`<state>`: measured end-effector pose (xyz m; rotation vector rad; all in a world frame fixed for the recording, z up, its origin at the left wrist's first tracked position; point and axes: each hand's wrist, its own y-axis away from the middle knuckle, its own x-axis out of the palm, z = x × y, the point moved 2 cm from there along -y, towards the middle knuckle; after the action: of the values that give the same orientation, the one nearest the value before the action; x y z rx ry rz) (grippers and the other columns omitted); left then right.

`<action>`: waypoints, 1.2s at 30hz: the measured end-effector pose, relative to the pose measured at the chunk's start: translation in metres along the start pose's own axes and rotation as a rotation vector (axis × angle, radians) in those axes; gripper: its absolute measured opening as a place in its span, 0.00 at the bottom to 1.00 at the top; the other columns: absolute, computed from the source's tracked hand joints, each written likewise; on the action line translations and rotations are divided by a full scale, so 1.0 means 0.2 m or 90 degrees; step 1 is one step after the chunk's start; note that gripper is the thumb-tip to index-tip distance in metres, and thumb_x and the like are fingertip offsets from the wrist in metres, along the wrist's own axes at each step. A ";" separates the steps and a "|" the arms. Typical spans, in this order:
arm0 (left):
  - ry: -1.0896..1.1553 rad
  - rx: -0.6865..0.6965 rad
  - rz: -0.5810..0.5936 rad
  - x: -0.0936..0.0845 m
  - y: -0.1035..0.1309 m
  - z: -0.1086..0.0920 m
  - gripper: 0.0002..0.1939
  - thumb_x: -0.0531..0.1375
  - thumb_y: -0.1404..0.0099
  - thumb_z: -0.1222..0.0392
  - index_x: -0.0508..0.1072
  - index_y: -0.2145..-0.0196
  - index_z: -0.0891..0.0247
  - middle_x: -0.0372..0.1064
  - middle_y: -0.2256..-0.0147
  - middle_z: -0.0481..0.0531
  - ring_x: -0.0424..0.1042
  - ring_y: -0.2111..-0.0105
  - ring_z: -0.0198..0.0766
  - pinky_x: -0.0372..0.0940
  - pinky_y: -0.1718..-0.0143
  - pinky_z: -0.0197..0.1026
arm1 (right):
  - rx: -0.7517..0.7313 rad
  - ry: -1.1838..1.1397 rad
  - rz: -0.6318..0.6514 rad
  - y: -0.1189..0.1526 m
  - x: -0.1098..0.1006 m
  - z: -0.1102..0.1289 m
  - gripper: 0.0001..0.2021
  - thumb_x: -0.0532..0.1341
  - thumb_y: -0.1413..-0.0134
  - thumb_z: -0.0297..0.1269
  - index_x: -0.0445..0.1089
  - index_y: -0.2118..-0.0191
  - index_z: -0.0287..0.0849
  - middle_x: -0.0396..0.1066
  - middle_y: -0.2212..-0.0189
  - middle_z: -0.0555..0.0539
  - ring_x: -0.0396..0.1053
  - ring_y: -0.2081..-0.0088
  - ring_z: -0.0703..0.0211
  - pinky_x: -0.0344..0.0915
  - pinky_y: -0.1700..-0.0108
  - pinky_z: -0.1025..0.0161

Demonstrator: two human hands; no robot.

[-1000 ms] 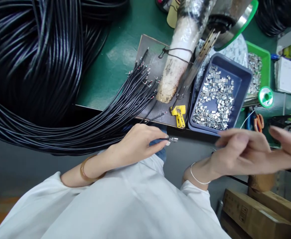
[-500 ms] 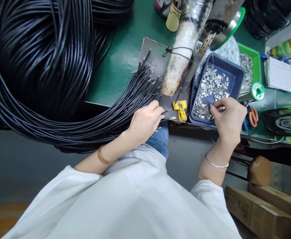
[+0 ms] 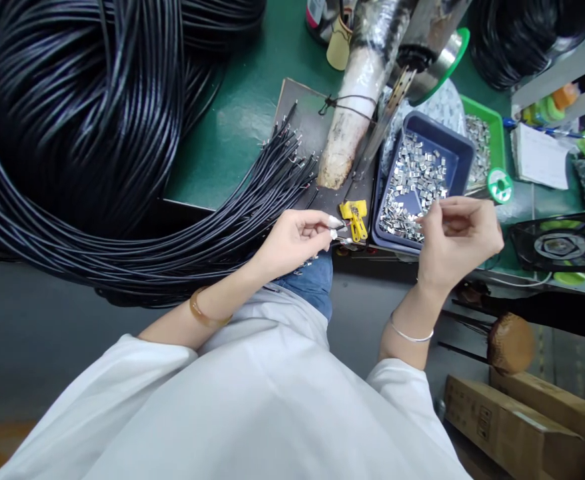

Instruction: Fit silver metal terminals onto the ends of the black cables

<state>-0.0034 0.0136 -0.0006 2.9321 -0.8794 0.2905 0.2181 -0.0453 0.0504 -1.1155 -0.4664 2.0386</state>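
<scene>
My left hand [image 3: 297, 241] is closed in a pinch on the end of a black cable [image 3: 340, 227], just left of a yellow clip-like fixture [image 3: 355, 220]. Beside that hand fans a thick bundle of black cables [image 3: 207, 243], many with stripped wire tips. Over the near right rim of a blue bin [image 3: 452, 150] hovers my right hand [image 3: 455, 240], thumb and fingers pinched together. Whatever its fingertips hold is too small to make out. Small silver metal connector shells [image 3: 415, 170] lie loose in the bin.
A taped white tube [image 3: 345, 127] slants down above the work spot. Behind the blue bin stand a green bin [image 3: 495, 127] and a solder spool [image 3: 500, 185]. A fan [image 3: 562, 245] lies at right. Coiled black cable [image 3: 82, 113] fills the left.
My right hand has lifted from the metal shells toward the bin's near edge. My left hand has shifted slightly right with the cable end, nearer the yellow fixture. The view has moved slightly.
</scene>
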 end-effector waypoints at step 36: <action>-0.268 0.213 -0.060 0.04 0.04 -0.03 0.07 0.59 0.33 0.64 0.73 0.70 0.66 0.69 0.75 0.47 0.62 0.77 0.27 0.59 0.73 0.33 | 0.027 -0.318 0.197 0.29 0.21 0.26 0.05 0.64 0.44 0.27 0.75 0.64 0.45 0.76 0.60 0.49 0.77 0.58 0.61 0.78 0.59 0.62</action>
<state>-0.0024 0.0037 0.0073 3.4070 -0.7911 -0.2177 0.1348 -0.0490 0.0210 -0.6718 -0.5135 2.5992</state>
